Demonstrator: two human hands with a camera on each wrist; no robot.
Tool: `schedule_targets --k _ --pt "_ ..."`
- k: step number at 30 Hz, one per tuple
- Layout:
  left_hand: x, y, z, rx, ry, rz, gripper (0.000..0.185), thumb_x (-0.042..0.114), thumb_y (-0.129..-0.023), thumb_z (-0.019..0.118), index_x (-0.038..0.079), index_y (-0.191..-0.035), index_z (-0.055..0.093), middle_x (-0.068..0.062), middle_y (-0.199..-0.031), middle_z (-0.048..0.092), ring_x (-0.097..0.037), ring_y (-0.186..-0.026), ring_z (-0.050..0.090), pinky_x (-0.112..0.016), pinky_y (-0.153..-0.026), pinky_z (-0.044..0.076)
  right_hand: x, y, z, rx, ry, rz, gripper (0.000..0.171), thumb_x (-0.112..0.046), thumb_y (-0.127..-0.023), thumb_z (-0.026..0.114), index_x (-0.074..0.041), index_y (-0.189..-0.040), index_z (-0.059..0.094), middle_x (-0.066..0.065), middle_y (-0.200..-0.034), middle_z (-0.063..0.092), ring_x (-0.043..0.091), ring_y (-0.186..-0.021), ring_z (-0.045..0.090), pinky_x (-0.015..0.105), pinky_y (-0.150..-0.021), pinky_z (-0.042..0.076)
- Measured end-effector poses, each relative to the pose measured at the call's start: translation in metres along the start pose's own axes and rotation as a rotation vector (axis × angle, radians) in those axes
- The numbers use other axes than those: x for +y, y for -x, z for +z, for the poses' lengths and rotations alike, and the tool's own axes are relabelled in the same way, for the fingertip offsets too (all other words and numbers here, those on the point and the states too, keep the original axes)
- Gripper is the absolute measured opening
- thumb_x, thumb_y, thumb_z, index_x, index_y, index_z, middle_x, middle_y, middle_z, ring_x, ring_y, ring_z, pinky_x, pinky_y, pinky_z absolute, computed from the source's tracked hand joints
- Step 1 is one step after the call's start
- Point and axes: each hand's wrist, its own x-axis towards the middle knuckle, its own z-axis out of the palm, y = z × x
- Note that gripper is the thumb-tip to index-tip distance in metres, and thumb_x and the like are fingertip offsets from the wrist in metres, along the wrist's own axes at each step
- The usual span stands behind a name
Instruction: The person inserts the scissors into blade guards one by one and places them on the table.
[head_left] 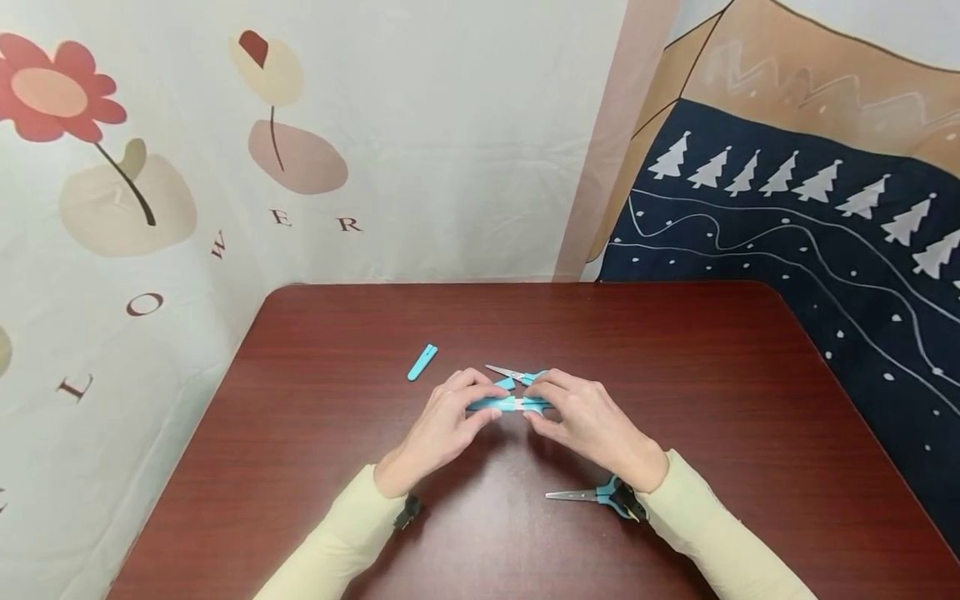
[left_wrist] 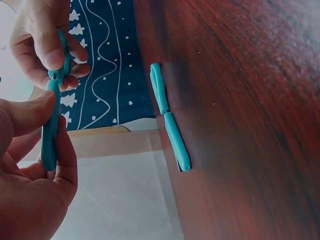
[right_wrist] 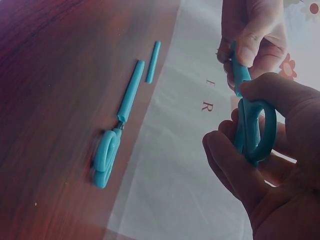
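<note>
Both hands hold one pair of teal scissors (head_left: 512, 404) just above the dark red table (head_left: 675, 375). My left hand (head_left: 442, 425) pinches the teal cap (left_wrist: 50, 135) over its blades. My right hand (head_left: 585, 417) grips the handle loops (right_wrist: 256, 131) between thumb and curled fingers. A short pale stretch of blade shows between cap and handles. A second pair of teal scissors (right_wrist: 117, 130) lies on the table just beyond the hands, capped in the wrist views. A loose teal cap (head_left: 422, 362) lies further left.
A third pair of scissors (head_left: 592, 495) with a bare silver blade lies by my right wrist. A flower-print cloth (head_left: 150, 208) hangs on the left and a dark blue tree-print cloth (head_left: 825, 250) on the right, both close to the table's edges.
</note>
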Motion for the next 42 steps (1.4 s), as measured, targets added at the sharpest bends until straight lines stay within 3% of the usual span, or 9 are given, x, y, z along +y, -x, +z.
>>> schedule_targets --k 42 --pt "-0.0029 0.0026 0.0023 0.029 0.034 -0.019 0.022 0.005 -0.087 0.082 0.006 -0.109 0.079 -0.001 -0.101 0.066 -0.014 -0.084 0.054 -0.027 -0.069 0.048 -0.0013 -0.0024 0.0067 -0.005 -0.032 -0.02 0.026 -0.011 -0.083 0.088 -0.005 -0.105 0.075 0.004 -0.102 0.07 0.012 -0.073 0.068 0.02 -0.066 0.057"
